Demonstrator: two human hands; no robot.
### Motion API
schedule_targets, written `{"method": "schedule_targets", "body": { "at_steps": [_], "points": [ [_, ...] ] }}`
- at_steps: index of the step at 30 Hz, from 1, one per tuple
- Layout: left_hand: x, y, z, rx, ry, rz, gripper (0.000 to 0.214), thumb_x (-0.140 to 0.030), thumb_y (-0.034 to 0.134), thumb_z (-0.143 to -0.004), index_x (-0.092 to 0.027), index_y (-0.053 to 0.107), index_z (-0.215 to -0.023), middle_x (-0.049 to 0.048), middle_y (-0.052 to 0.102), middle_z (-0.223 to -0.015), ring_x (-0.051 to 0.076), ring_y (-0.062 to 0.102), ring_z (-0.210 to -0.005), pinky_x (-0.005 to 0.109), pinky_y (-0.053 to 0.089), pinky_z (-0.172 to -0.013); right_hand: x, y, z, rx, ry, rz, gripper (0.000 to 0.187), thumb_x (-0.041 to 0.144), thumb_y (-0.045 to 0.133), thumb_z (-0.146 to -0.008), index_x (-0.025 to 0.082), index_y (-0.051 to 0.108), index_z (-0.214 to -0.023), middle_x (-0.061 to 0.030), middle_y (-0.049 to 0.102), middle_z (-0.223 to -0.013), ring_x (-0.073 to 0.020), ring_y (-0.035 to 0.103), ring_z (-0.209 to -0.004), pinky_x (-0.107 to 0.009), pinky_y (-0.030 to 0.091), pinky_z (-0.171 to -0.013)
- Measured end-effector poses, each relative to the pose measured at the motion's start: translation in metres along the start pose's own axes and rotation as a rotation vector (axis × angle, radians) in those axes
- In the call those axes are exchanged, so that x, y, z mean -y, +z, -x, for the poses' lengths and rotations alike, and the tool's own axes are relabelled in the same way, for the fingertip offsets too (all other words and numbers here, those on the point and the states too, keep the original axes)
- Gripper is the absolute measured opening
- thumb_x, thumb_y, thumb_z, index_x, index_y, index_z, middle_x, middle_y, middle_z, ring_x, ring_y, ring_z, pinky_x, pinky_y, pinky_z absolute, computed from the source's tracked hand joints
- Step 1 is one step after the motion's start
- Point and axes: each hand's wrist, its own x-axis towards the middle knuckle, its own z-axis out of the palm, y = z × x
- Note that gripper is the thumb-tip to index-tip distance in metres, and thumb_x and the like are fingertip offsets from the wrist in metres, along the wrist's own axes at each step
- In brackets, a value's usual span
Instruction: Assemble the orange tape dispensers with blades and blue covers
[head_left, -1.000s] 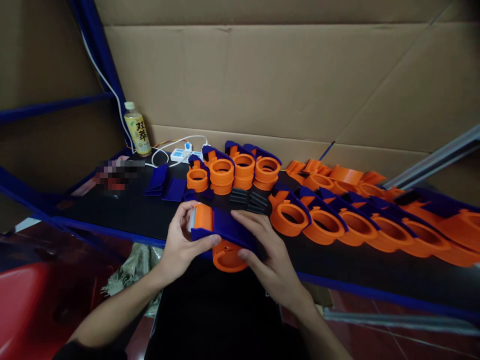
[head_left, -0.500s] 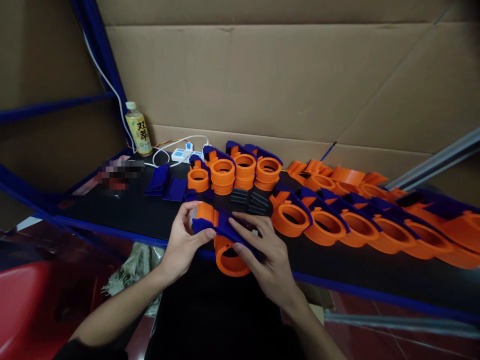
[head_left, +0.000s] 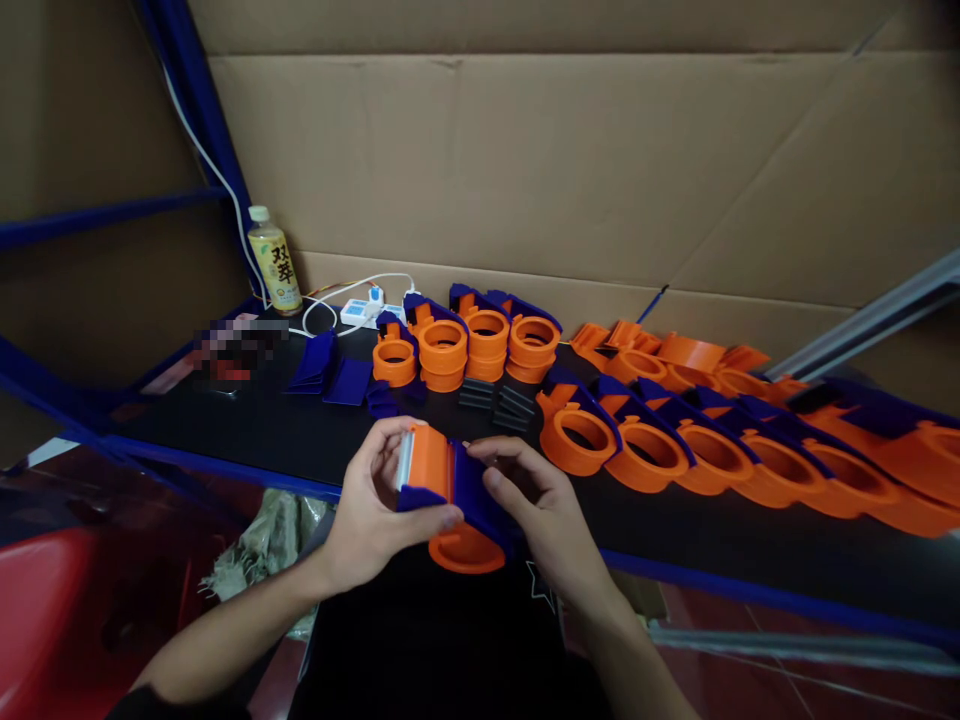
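Note:
Both my hands hold one orange and blue tape dispenser (head_left: 448, 495) just above the near edge of the black table (head_left: 285, 430). My left hand (head_left: 373, 505) wraps its front end, thumb under the blue side plate, fingers near the white strip. My right hand (head_left: 541, 510) grips the blue back part, fingers curled over it. The orange ring of the dispenser points down toward me.
A row of several finished orange and blue dispensers (head_left: 675, 445) runs to the right. Stacked orange rings (head_left: 465, 345), loose blue plates (head_left: 330, 370), small black parts (head_left: 499, 398), a power strip (head_left: 364, 308) and a drink bottle (head_left: 274, 258) stand at the back. Cardboard (head_left: 525, 160) lines the wall.
The dispenser has been turned in my hands and drawn slightly nearer to me; its orange ring now faces down and its white front edge shows more.

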Motion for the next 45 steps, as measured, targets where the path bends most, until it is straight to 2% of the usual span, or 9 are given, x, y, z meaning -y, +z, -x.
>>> {"method": "schedule_targets", "body": {
  "at_steps": [5,15,23,26,28,32,37,41,45],
  "points": [
    [-0.008,0.008,0.011,0.027,0.058,-0.025,0.068,-0.026,0.094,-0.054,-0.024,0.061,-0.114,0.0064,0.069,-0.108,0.025,0.067,-0.096,0.034,0.054,-0.085,-0.005,0.004,-0.006,-0.039,0.145,-0.182,0.023,0.041,0.078,-0.078,0.023,0.07,-0.092,-0.0017,0.067,-0.087,-0.0167,0.059,-0.081,-0.025,0.047,-0.073],
    [-0.001,0.0,0.006,0.212,0.244,0.009,0.076,-0.021,0.096,-0.047,-0.023,0.063,-0.116,0.0097,0.066,-0.112,0.032,0.065,-0.111,0.045,0.049,-0.101,-0.002,-0.003,-0.003,0.075,0.22,-0.344,0.022,0.038,0.082,-0.075,0.023,0.071,-0.086,-0.0009,0.065,-0.086,-0.015,0.057,-0.081,-0.025,0.045,-0.076],
    [-0.003,-0.001,0.006,0.293,0.216,0.018,0.075,-0.017,0.096,-0.048,-0.023,0.063,-0.115,0.0104,0.067,-0.115,0.031,0.065,-0.113,0.043,0.05,-0.101,-0.003,-0.002,-0.003,0.095,0.2,-0.31,0.022,0.04,0.081,-0.076,0.023,0.071,-0.085,-0.0013,0.067,-0.087,-0.0174,0.061,-0.089,-0.028,0.047,-0.083],
    [-0.002,0.001,0.007,0.182,0.149,0.018,0.075,-0.016,0.095,-0.051,-0.022,0.061,-0.118,0.0097,0.068,-0.116,0.03,0.065,-0.114,0.037,0.05,-0.098,0.003,-0.001,-0.001,0.028,0.053,-0.088,0.019,0.042,0.071,-0.086,0.024,0.073,-0.093,-0.004,0.069,-0.096,-0.0213,0.064,-0.097,-0.035,0.05,-0.09],
    [0.002,0.002,0.005,0.066,0.094,0.03,0.073,-0.017,0.093,-0.055,-0.022,0.059,-0.12,0.0083,0.068,-0.115,0.026,0.066,-0.109,0.033,0.051,-0.094,0.01,0.001,0.005,-0.035,-0.113,0.177,0.026,0.043,0.062,-0.093,0.028,0.072,-0.112,-0.0067,0.067,-0.111,-0.0241,0.063,-0.107,-0.04,0.049,-0.097],
    [0.009,0.003,-0.002,-0.173,-0.001,0.212,0.06,-0.024,0.087,-0.067,-0.023,0.057,-0.119,0.0025,0.067,-0.106,0.016,0.067,-0.091,0.025,0.052,-0.084,0.014,0.009,0.031,-0.01,-0.414,0.697,0.078,0.049,0.074,-0.082,0.031,0.041,-0.151,-0.0123,0.051,-0.141,-0.0337,0.051,-0.129,-0.051,0.047,-0.106],
    [0.011,0.01,-0.003,-0.175,-0.115,0.358,0.05,-0.027,0.085,-0.072,-0.022,0.059,-0.114,0.0046,0.066,-0.113,0.018,0.067,-0.099,0.032,0.052,-0.092,0.009,0.01,0.049,-0.019,-0.565,0.97,0.078,0.018,0.066,-0.088,0.029,0.03,-0.156,-0.0125,0.049,-0.146,-0.0316,0.049,-0.133,-0.051,0.048,-0.106],
    [0.016,0.007,-0.007,-0.025,-0.038,0.393,0.062,-0.034,0.084,-0.073,-0.023,0.057,-0.129,0.012,0.06,-0.132,0.03,0.053,-0.13,0.047,0.045,-0.108,0.031,-0.032,0.022,-0.197,-0.574,0.936,0.069,0.024,0.067,-0.088,0.028,0.039,-0.151,-0.0108,0.053,-0.143,-0.0306,0.053,-0.129,-0.052,0.048,-0.107],
    [0.029,-0.004,-0.016,0.005,0.01,0.288,0.05,-0.03,0.074,-0.084,-0.024,0.056,-0.13,0.0112,0.064,-0.126,0.029,0.058,-0.125,0.052,0.048,-0.106,0.047,-0.126,-0.05,-0.494,-0.504,1.086,0.07,0.036,0.074,-0.082,0.022,0.047,-0.145,-0.0153,0.055,-0.14,-0.0363,0.051,-0.13,-0.059,0.041,-0.111]
  ]
}}
